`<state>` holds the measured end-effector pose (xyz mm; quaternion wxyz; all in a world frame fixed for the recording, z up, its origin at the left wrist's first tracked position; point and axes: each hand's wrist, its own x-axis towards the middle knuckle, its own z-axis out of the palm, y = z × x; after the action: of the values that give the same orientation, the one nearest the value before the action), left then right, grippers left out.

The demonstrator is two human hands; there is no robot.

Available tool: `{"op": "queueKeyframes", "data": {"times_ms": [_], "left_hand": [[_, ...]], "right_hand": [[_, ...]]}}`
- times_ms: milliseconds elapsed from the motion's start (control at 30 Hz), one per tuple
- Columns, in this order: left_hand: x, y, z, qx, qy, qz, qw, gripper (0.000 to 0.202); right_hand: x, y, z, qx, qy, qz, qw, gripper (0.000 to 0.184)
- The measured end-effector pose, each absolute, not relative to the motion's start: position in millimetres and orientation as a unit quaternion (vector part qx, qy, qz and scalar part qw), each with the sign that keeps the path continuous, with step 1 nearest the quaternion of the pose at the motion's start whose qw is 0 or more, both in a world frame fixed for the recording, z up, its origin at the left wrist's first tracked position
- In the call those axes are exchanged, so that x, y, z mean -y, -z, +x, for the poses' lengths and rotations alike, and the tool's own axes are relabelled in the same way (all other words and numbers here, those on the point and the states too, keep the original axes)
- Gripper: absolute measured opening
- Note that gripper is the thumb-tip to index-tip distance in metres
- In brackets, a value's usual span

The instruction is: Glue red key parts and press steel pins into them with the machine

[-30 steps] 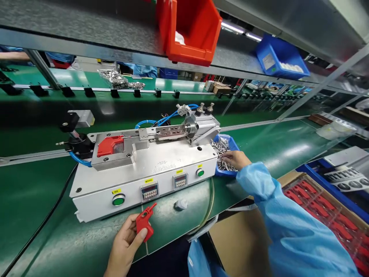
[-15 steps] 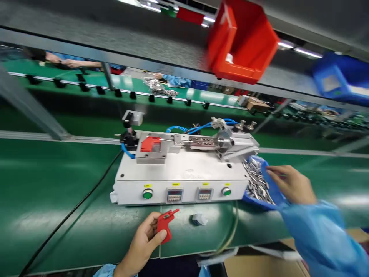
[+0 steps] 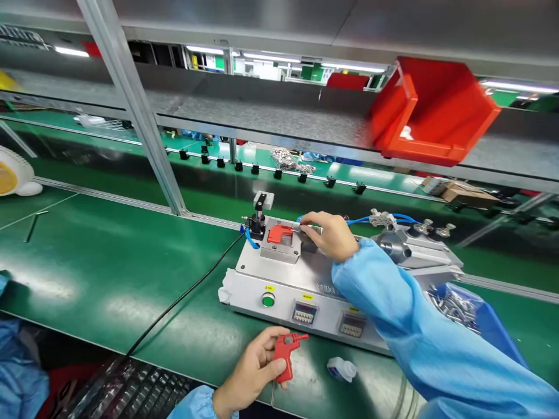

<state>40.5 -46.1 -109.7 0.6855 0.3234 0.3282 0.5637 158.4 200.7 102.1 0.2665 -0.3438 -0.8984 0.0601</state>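
My left hand (image 3: 257, 369) grips a red gun-shaped plastic part (image 3: 285, 356) with a thin nozzle pointing right, held over the bench in front of the machine. My right hand (image 3: 328, 233) reaches over the machine (image 3: 279, 279), its thumb and fingers pinched just right of a second red gun-shaped part (image 3: 280, 233). That part lies in a metal fixture (image 3: 279, 252) on the machine's left end. Whatever the right fingertips pinch is too small to make out. A blue bin (image 3: 495, 326) of small metal pieces (image 3: 456, 307) stands at the machine's right, partly behind my right sleeve.
A small white bottle (image 3: 343, 369) lies on the green bench near the machine's front. Overhead, a red bin (image 3: 437, 116) sits on the shelf. A black cable (image 3: 187, 302) crosses the bench, and a hex key (image 3: 35, 226) lies far left. Another person's blue sleeve (image 3: 20, 361) shows lower left.
My right hand has moved left from the bin of metal pieces to the fixture. The left hand still holds its red part. The camera view has turned left.
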Motion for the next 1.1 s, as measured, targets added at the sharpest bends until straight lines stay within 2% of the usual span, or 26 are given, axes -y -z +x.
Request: {"op": "queueKeyframes", "data": {"times_ms": [333, 433, 533, 667, 867, 1000, 1100], "left_hand": [[49, 117, 40, -0.297, -0.559, 0.32, 0.705, 0.058], [50, 117, 39, -0.292, -0.566, 0.318, 0.702, 0.058], [48, 117, 38, -0.284, -0.565, 0.323, 0.704, 0.057], [43, 115, 35, -0.274, -0.554, 0.339, 0.709, 0.06], [44, 117, 31, -0.3, -0.542, 0.353, 0.701, 0.065], [45, 120, 27, -0.343, -0.521, 0.362, 0.693, 0.06], [44, 118, 28, -0.393, -0.522, 0.376, 0.658, 0.052]], "right_hand": [[-190, -84, 176, 0.934, 0.0, -0.283, 0.217, 0.032], [-191, -92, 163, 0.937, 0.0, -0.295, 0.189, 0.028], [-194, -104, 140, 0.939, 0.022, -0.322, 0.117, 0.022], [-197, -120, 115, 0.941, 0.045, -0.33, 0.052, 0.005], [-195, -122, 107, 0.943, 0.055, -0.328, 0.018, 0.014], [-193, -122, 101, 0.945, 0.051, -0.324, 0.013, 0.009], [-193, -132, 98, 0.941, 0.052, -0.331, 0.041, 0.009]]}}
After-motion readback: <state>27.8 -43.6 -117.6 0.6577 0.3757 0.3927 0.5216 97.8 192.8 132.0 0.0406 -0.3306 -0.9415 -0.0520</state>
